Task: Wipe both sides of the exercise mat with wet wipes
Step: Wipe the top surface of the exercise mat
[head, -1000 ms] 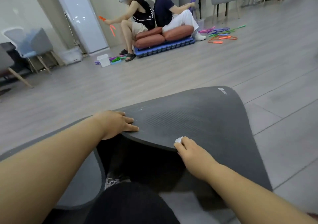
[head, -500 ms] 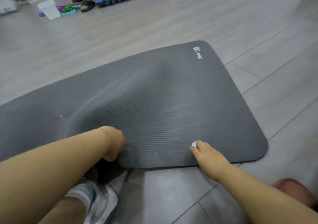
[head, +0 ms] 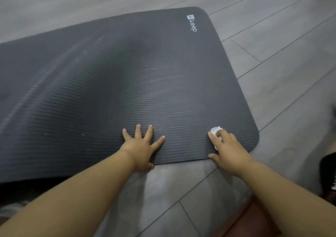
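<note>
A dark grey ribbed exercise mat [head: 127,84] with a white logo at its far right corner lies spread on the floor, with a raised ripple running across its left half. My left hand [head: 141,145] lies flat on the mat's near edge, fingers spread, thumb under the edge. My right hand [head: 227,147] presses a crumpled white wet wipe [head: 215,131] onto the mat near its near right corner. Most of the wipe is hidden under my fingers.
Grey wood-look floor [head: 281,64] surrounds the mat on the right and near sides. A dark shoe [head: 329,175] shows at the right edge. A reddish-brown object [head: 258,216] sits at the bottom right under my right arm.
The lifted mat has come down and now lies mostly flat. My left hand let go of the fold and spread out on the near edge. The view tilted down.
</note>
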Available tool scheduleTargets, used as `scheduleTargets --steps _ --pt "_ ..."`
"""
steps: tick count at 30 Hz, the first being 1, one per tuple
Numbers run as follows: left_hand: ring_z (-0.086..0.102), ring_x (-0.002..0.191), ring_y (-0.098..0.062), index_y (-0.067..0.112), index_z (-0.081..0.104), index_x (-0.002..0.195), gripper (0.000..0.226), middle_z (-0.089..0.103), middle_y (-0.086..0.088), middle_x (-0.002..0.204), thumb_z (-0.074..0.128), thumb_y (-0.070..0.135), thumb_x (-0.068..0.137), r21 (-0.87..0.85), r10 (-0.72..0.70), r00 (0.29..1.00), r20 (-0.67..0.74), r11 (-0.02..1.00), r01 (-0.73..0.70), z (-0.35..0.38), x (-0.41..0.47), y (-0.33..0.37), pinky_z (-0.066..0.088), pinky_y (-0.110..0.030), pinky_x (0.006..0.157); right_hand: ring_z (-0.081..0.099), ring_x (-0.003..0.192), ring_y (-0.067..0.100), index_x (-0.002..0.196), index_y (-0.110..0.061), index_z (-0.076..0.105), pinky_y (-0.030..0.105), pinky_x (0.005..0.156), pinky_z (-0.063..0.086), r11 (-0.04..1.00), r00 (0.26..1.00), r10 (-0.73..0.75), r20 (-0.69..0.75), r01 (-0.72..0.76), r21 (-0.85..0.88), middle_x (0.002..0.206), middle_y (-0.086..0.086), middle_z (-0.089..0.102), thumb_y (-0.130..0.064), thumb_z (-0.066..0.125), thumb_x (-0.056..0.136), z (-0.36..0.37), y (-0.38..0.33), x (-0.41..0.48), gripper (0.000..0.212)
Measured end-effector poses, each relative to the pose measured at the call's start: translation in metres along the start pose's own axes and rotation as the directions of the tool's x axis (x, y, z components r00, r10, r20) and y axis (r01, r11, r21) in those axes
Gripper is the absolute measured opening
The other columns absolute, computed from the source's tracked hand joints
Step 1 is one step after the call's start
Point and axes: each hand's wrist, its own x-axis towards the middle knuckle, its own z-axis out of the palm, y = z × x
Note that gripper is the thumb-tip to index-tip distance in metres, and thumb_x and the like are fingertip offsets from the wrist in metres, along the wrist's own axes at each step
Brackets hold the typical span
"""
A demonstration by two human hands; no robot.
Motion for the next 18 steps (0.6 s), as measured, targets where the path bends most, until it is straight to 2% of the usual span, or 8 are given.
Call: scheduleTargets --steps 4,8,13,18 --pt "-0.009 0.139 -0.049 0.026 -0.016 0.148 0.069 -0.022 -0.018 0.153 0.03 0.041 0.098 0.002 0.032 0.999 0.038 0.999 -0.032 0.018 -0.009 -0.002 0.012 -0.066 0.108 0.027 0.124 0.027 0.149 -0.024 0.009 0.036 0.104 0.034 0.996 0.997 -0.055 0.052 0.058 -0.063 0.146 0.005 0.012 -0.048 0.057 0.086 -0.002 0.001 -0.002 0.082" --pt "0.004 0.14 -0.048 0.007 -0.009 0.148 0.061 -0.009 -0.024 0.154 0.028 0.009 0.1 0.049 -0.009 0.999 0.053 0.999 0.006 0.026 -0.02 0.008 0.022 -0.059 0.109 0.031 0.121 0.028 0.147 -0.023 0.018 0.034 0.098 0.037 0.995 0.997 -0.072 0.025 0.073 -0.068 0.145 0.007 0.018 -0.034 0.058 0.089 0.002 -0.01 -0.004 0.072" --pt "0.025 0.137 -0.042 -0.002 0.001 0.147 0.054 0.006 -0.027 0.153 0.022 0.004 0.098 0.047 -0.052 0.994 0.092 0.998 0.048 0.028 -0.039 -0.006 0.033 -0.05 0.107 0.037 0.117 0.027 0.144 -0.024 0.03 0.032 0.096 0.038 0.99 0.99 -0.142 -0.016 0.142 -0.003 0.14 0.004 0.029 -0.028 0.056 0.091 0.012 -0.032 -0.01 0.059" --pt "0.047 0.125 -0.033 -0.001 0.017 0.146 0.051 0.033 -0.02 0.146 0.029 0.008 0.097 0.112 0.011 1.0 0.011 0.994 -0.012 0.027 -0.056 -0.012 0.042 -0.04 0.1 0.037 0.118 0.026 0.141 -0.025 0.038 0.037 0.102 0.036 0.989 0.997 -0.07 0.02 0.067 0.134 0.134 0.0 0.033 -0.035 0.055 0.091 0.015 -0.043 -0.021 0.054"
